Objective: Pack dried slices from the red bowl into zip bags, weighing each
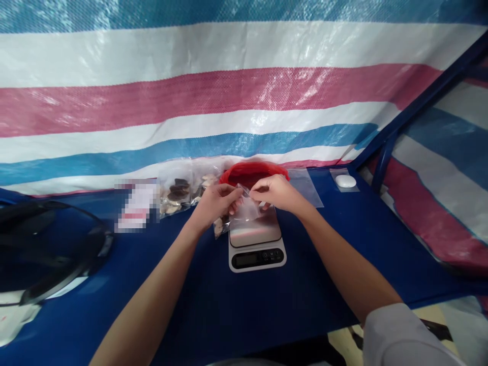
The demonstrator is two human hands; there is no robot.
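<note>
A small clear plastic bag (249,209) hangs between my two hands, over the kitchen scale (256,235). The fingers of my left hand (219,201) pinch its upper left edge. On the other side, my right hand (277,192) grips the top right edge between thumb and fingers. I cannot make out anything inside the bag. The scale is white with a shiny plate, and its dark display shows no readable figures. Right behind my hands lies an open red plastic bag (236,173), its inside mostly hidden.
Clear bags of dried pieces (175,195) lie left of the scale. A flat clear bag (310,188) and a white oval object (345,181) are at the right. A black round-rimmed object (95,249) stands at the left on the blue table (213,305). Behind hangs a striped tarp (190,96).
</note>
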